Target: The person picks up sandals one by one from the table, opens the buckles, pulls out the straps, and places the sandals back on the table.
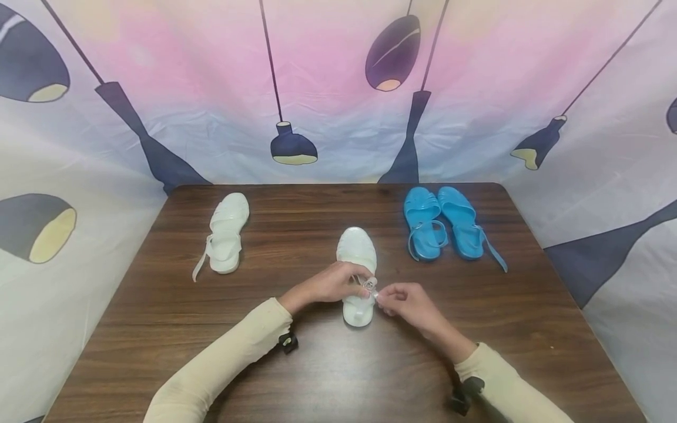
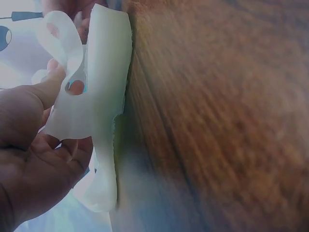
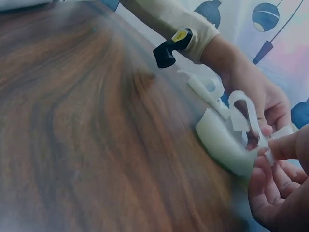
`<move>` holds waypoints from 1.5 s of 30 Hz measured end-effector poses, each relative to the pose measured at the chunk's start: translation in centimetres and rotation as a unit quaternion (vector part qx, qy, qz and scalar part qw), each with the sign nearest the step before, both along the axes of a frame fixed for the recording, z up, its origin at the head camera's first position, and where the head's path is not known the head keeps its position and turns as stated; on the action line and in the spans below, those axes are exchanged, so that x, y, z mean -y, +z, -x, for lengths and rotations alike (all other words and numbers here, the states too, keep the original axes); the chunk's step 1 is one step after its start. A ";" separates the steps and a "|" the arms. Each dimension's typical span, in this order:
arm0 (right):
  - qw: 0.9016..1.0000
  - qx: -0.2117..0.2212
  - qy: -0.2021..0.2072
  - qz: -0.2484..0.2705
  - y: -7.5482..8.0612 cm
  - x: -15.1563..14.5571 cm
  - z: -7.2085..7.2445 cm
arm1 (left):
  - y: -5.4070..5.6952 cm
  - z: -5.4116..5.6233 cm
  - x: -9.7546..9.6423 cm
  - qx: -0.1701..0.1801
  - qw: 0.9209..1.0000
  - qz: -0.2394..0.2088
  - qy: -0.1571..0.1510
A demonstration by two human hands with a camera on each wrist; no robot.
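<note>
A white jelly sandal (image 1: 357, 245) sits sole down near the middle of the table, its toe pointing away from me. From its left side my left hand (image 1: 335, 282) pinches the ankle strap by the buckle (image 1: 369, 285). On the sandal's right, my right hand (image 1: 409, 304) pinches the strap's end between thumb and fingers. The left wrist view shows the ankle strap (image 2: 72, 41) looped above the heel, with the left thumb (image 2: 54, 77) pressed on it. Seen from the right wrist, both hands' fingertips meet at the strap beside the sandal's sole (image 3: 224, 145).
Another white sandal (image 1: 233, 214) lies at the back left, its strap hanging loose. At the back right are two blue sandals (image 1: 421, 202), side by side. The wooden table (image 1: 296, 214) ends at a cloth backdrop (image 1: 338, 70) printed with lamps.
</note>
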State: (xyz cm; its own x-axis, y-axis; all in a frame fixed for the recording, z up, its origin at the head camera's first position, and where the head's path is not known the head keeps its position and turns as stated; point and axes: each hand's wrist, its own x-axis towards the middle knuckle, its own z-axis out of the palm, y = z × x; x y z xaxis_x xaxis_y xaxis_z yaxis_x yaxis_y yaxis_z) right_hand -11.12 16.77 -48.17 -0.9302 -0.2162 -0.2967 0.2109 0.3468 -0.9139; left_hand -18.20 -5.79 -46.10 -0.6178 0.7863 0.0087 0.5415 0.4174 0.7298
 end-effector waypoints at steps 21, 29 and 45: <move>0.999 -0.027 -0.002 -0.044 1.0 0.8 0.5 | -0.3 0.0 0.2 -0.019 1.000 -0.006 -0.005; 0.999 -0.016 0.006 -0.040 0.8 0.3 0.1 | -0.5 0.0 0.3 -0.009 1.000 -0.004 0.004; 0.998 0.041 -0.002 0.040 0.2 0.6 0.4 | -0.4 -0.1 0.3 0.000 1.000 -0.003 0.004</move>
State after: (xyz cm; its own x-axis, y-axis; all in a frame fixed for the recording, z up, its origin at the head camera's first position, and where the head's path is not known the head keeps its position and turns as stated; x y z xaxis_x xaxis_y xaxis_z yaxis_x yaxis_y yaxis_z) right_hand -11.48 16.19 -47.92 -0.9046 -0.2382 -0.3536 0.2874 0.2721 -0.9184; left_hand -18.14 -6.13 -46.46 -0.6234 0.7818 0.0133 0.5389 0.4173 0.7318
